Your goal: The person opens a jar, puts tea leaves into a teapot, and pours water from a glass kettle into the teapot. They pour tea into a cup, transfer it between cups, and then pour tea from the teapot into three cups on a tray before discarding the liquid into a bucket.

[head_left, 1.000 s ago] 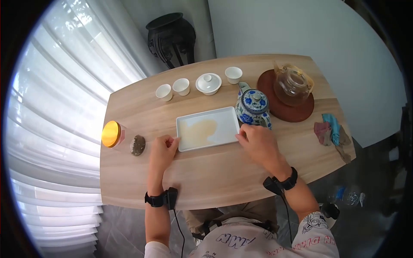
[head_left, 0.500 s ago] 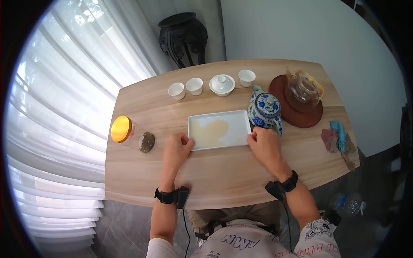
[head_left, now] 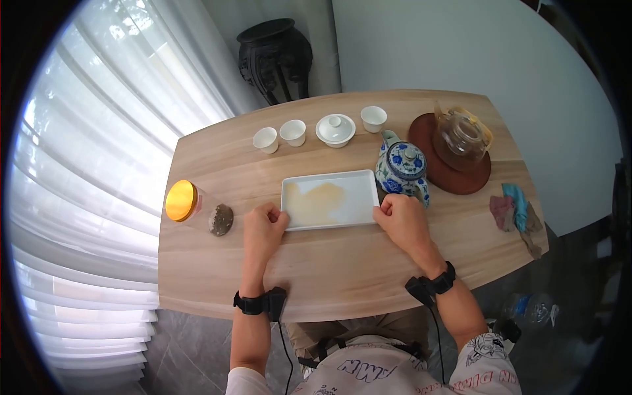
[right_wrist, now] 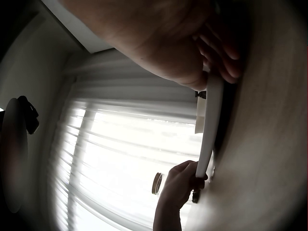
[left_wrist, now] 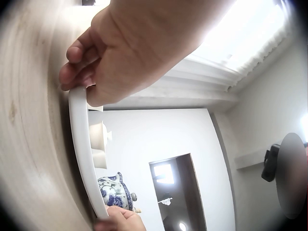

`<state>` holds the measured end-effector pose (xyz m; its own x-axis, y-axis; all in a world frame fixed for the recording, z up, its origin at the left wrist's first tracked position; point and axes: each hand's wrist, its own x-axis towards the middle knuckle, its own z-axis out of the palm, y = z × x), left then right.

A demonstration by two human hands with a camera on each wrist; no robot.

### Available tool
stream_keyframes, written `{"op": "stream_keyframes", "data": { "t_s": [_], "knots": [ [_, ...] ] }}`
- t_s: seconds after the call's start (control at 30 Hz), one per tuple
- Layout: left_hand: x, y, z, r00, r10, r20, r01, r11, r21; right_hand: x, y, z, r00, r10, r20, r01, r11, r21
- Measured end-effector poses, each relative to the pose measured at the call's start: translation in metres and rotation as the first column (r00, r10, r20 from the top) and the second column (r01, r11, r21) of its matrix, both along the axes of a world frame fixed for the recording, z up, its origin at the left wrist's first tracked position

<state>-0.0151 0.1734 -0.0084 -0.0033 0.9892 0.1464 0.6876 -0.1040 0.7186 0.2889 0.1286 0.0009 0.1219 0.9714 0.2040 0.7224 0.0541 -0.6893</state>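
Note:
A shallow white rectangular tray (head_left: 359,210) with a pale yellowish patch of liquid (head_left: 322,197) inside is held between both hands. My left hand (head_left: 264,230) grips its left end near the front corner, thumb on the rim and fingers curled beneath in the left wrist view. My right hand (head_left: 405,220) pinches the right end in the same way. Both wrist views show the tray's underside close over the wooden tabletop with a dark shadow below. Just beyond my right hand stands a blue-and-white floral teapot (head_left: 401,161), its handle close to my knuckles.
White cups (head_left: 266,140) and a lidded white bowl (head_left: 336,130) line the back. A glass teapot (head_left: 461,135) stands on a round brown board (head_left: 454,182) at the right, with small cloths (head_left: 517,207) nearby. Left are a gold-lidded jar (head_left: 181,201) and a dark speckled lump (head_left: 221,220).
My fingers have curled further round the tray's ends, and the right hand's hold sits closer to the front corner. The liquid patch has shifted its outline slightly. The head view has swung a little.

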Motion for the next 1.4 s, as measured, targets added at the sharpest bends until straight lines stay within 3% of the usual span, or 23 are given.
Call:
{"op": "stream_keyframes", "data": {
  "t_s": [0.13, 0.33, 0.5, 0.6, 0.87, 1.2, 1.27, 1.4],
  "knots": [
    [0.005, -0.001, 0.003, 0.981, 0.069, 0.181, -0.044, 0.989, -0.140, 0.002, 0.002, -0.007, 0.998, -0.008, -0.062, 0.004, 0.998, -0.057],
    [0.000, 0.003, 0.000, 0.942, 0.080, 0.326, 0.005, 0.968, -0.252, 0.003, 0.002, -0.007, 0.993, -0.006, -0.122, -0.005, 0.996, -0.087],
    [-0.006, 0.003, -0.004, 0.930, 0.056, 0.363, 0.044, 0.964, -0.261, 0.003, 0.001, -0.002, 0.984, -0.021, -0.179, -0.005, 0.989, -0.146],
    [-0.004, 0.004, -0.002, 0.911, 0.056, 0.409, 0.071, 0.955, -0.288, 0.005, 0.001, -0.005, 0.998, -0.005, -0.069, -0.001, 0.997, -0.074],
    [-0.008, 0.005, 0.000, 0.915, 0.008, 0.403, 0.120, 0.949, -0.292, 0.006, -0.001, -0.011, 0.987, 0.007, -0.163, -0.015, 0.999, -0.048],
    [-0.017, 0.008, -0.008, 0.810, 0.039, 0.585, 0.189, 0.927, -0.324, 0.006, -0.001, -0.010, 0.969, 0.042, -0.242, -0.068, 0.993, -0.100],
    [-0.025, 0.015, -0.015, 0.765, -0.020, 0.643, 0.290, 0.903, -0.316, 0.007, 0.006, -0.032, 0.987, 0.063, -0.151, -0.057, 0.997, 0.045],
    [-0.031, 0.017, -0.016, 0.819, -0.014, 0.574, 0.248, 0.910, -0.331, 0.003, 0.008, -0.037, 0.996, 0.057, -0.067, -0.055, 0.998, 0.028]
  ]
}}
